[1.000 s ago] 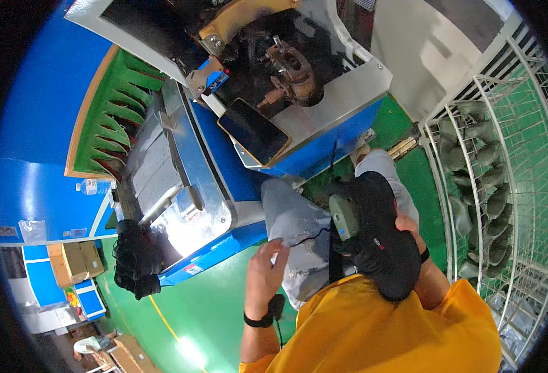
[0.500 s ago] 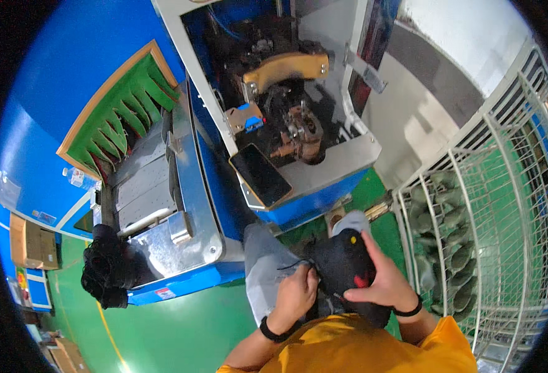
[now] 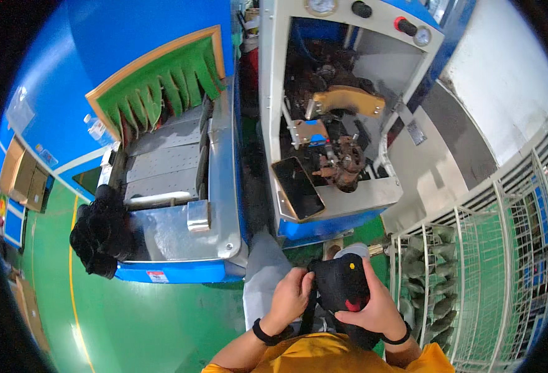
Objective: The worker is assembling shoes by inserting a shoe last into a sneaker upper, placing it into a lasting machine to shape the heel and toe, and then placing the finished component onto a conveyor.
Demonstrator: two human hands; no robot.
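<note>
Above my lap I hold a black shoe upper [image 3: 335,280] with a small yellow dot and a red patch. My right hand [image 3: 376,308] grips its right side, thumb over the red patch and fingers along the far edge. At its left edge, my left hand [image 3: 291,299] is closed in a pinch; the exact spot between the fingertips is hidden. A dark strip hangs below that hand. On the metal table to the left lies a pile of black shoe uppers [image 3: 100,233].
Ahead stands a machine with a yellow curved pad [image 3: 348,101] and a phone [image 3: 297,188] on its front ledge. Left of it, a conveyor [image 3: 162,163] runs under a green strip curtain [image 3: 168,93]. A white wire rack [image 3: 460,273] holding several grey shoe lasts is at the right.
The view has shifted, so the machine appears farther right. My right hand has closed further around the shoe upper, and my left hand has come up to its left edge from the cord.
</note>
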